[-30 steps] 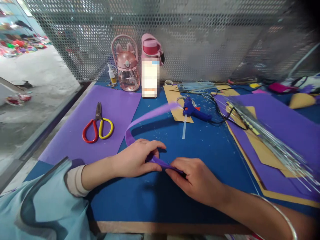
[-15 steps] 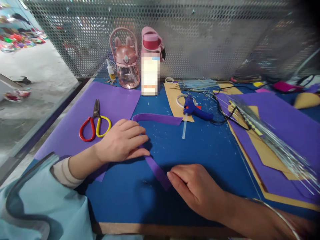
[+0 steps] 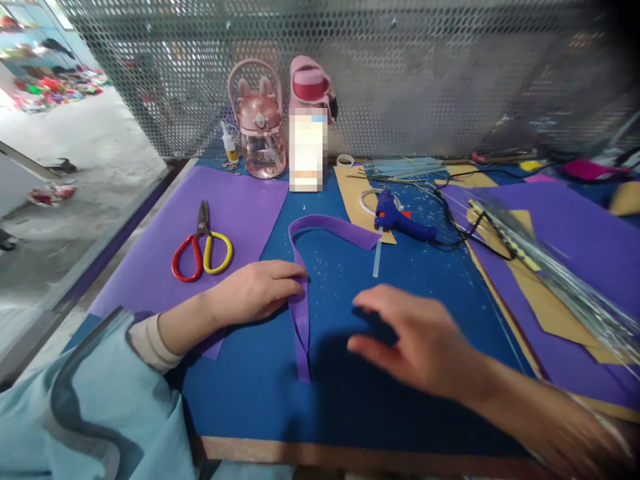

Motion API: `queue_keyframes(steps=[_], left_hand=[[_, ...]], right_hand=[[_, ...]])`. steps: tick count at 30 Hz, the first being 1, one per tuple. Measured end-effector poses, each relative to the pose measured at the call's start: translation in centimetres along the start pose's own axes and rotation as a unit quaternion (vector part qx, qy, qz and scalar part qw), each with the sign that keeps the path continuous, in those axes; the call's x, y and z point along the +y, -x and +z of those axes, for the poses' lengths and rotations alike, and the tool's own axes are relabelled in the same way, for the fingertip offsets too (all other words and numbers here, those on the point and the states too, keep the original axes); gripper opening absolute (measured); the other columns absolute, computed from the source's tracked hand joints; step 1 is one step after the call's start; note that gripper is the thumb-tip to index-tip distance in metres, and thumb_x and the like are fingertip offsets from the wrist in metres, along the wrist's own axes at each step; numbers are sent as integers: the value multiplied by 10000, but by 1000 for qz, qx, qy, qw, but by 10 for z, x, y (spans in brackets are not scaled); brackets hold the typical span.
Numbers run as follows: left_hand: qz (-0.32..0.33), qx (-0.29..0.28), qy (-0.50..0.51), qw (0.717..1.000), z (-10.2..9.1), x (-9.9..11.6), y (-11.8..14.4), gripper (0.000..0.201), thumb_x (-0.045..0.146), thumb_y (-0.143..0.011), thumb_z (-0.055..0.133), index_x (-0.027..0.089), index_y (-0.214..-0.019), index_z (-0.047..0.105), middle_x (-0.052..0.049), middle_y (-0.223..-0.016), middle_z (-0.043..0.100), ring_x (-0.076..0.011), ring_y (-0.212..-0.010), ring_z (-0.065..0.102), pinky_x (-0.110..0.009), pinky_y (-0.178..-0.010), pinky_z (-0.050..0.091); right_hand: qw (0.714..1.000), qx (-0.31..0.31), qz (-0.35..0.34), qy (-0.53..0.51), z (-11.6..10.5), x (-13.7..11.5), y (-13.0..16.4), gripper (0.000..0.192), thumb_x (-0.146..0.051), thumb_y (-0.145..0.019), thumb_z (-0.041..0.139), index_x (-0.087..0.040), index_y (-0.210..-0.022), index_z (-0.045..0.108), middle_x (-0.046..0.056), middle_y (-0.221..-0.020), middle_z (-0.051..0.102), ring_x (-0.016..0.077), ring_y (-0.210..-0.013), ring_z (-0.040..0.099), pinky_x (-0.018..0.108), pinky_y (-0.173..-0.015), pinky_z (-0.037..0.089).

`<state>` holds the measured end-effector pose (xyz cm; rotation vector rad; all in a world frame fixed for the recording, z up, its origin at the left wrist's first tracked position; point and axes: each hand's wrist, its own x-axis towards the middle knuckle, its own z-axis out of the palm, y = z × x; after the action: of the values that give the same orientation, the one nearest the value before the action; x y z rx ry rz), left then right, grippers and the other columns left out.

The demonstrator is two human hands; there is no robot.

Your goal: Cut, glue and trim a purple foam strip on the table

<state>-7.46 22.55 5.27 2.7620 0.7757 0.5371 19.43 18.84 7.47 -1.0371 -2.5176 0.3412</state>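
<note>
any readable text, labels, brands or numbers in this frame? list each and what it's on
None can be read.
Pink-capped bottle: its label is pixelated, nothing legible.
Bunny-eared pink bottle: no print visible.
Small glue bottle: label too small to read.
Blue glue gun: no marking legible.
Scissors: none visible.
Purple strip under the left hand: plain.

No readable text; the bottle point(image 3: 309, 150) label is blurred out.

Open blue mat point(image 3: 425, 293) ahead of right hand point(image 3: 425, 340); glue gun point(image 3: 400, 223) beyond.
</note>
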Motion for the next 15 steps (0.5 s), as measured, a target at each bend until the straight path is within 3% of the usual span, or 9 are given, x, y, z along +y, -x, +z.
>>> queue_keyframes(steps=[4,7,9,15], left_hand=[[-20,13,58,998,0,-9,2,275,70,-816,430,158,-946,655,-113,-1109,652,-181,-1013,621,-307,-874,513],[-30,39,104,993,-3,-4,1,271,54,-783,448,158,-913,663,-90,-976,694,-173,-927,636,-314,-852,511],[-29,36,133,990,-5,3,0,271,56,-773,458,161,-918,662,-68,-889,707,-162,-846,642,-296,-799,516],[-41,9,123,991,-1,13,-3,277,106,-816,452,169,-1004,646,-62,-910,709,-154,-833,651,-273,-776,514]], right_hand=[[972,139,142,124,-24,64,-30,163,-223,-835,484,-163,-948,584,114,-912,641,252,-870,622,338,-764,478],[965,68,186,171,-27,113,-46,434,-155,-721,535,-92,-1151,531,194,-1154,586,336,-1100,537,423,-934,421],[964,27,208,165,-23,134,-49,536,-173,-707,553,-71,-1229,492,212,-1240,552,347,-1137,522,435,-952,417],[961,53,222,159,-11,150,-46,542,-169,-723,540,-94,-1258,501,178,-1245,573,297,-1117,555,389,-947,434]])
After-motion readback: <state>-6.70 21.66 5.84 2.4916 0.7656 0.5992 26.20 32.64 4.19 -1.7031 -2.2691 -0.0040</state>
